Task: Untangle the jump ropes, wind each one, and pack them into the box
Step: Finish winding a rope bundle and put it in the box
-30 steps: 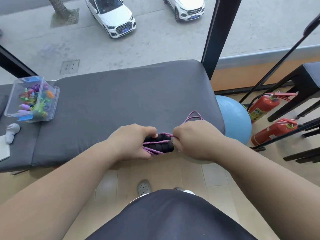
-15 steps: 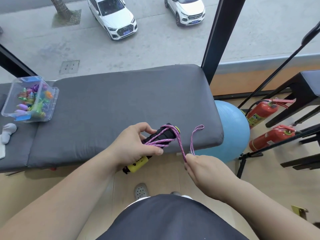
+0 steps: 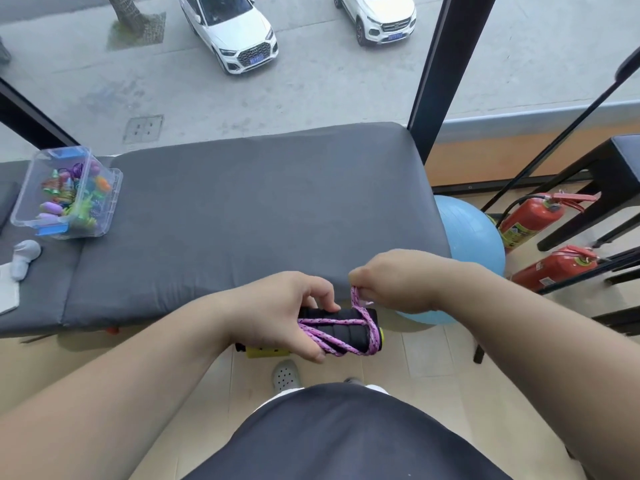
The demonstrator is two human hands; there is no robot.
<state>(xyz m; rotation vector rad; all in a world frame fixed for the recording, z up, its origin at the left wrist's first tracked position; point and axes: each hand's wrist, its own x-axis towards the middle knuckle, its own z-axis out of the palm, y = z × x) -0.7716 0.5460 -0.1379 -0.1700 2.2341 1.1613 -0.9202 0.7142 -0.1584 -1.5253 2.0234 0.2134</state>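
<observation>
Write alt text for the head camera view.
A left hand grips black jump-rope handles wrapped in purple cord while the right hand pinches the cord just above them. Beyond, a clear box of colourful items sits on a grey padded bench.

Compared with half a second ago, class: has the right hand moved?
Yes. The right hand, pinching the purple rope, has risen from below the front edge of the bench to overlap it.

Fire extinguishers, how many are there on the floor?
2. One fire extinguisher is on the floor right of the blue ball; the second fire extinguisher is beside it, nearer the person. Others may be hidden behind the black stool.
</observation>
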